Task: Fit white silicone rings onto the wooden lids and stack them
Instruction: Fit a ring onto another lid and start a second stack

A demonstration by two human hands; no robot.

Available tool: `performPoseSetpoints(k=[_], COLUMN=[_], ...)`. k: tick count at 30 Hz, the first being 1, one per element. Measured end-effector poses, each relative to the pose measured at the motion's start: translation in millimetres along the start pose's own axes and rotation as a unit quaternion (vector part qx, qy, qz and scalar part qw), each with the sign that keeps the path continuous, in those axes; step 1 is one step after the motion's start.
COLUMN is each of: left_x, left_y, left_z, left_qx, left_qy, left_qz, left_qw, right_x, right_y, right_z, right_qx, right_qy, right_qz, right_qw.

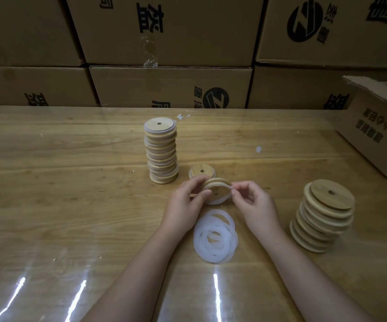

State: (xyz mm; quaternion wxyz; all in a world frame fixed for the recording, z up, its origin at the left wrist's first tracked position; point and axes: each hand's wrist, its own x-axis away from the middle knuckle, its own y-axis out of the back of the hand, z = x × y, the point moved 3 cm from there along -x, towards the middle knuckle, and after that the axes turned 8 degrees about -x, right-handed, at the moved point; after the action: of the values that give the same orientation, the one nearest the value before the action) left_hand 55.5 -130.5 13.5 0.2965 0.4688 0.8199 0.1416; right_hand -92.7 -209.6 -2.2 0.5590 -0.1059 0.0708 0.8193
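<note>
My left hand (186, 202) grips a round wooden lid (218, 190) tilted just above the table. A white silicone ring (220, 185) lies partly around that lid, and my right hand (251, 201) pinches the ring at the lid's right edge. Below my hands a loose pile of white rings (215, 238) rests on the table. A tall stack of ringed lids (162, 152) stands behind my left hand. One single lid (201, 171) lies flat just behind the held lid. A leaning stack of bare wooden lids (322, 216) stands at the right.
The wooden table (71, 194) has a glossy clear cover. An open cardboard box (378, 126) sits at the far right. A wall of stacked cartons (169, 66) runs along the table's back edge.
</note>
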Motion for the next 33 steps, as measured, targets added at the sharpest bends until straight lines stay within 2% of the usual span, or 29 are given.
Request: performPoseSetpoints(k=[4, 14, 23, 33], left_x=[-0.9, 1.5, 1.2, 1.2], left_y=[2.2, 0.0, 0.5, 0.7], left_z=[-1.9, -5.2, -4.4, -2.5], left_qx=[0.023, 0.036, 0.056, 0.109], left_qy=[0.009, -0.015, -0.009, 0.011], left_qz=[0.000, -0.022, -0.022, -0.012], left_qw=[1.000, 0.999, 0.998, 0.994], right_x=[0.7, 6.1, 4.0, 3.0], right_y=[-0.7, -3.8, -3.2, -2.5], right_z=[-0.5, 6.9, 6.7, 4.5], right_qx=[0.043, 0.036, -0.010, 0.027], right_qy=[-0.004, 0.049, 0.028, 0.018], right_qz=[0.010, -0.009, -0.022, -0.025], right_qw=[0.999, 0.998, 0.999, 0.999])
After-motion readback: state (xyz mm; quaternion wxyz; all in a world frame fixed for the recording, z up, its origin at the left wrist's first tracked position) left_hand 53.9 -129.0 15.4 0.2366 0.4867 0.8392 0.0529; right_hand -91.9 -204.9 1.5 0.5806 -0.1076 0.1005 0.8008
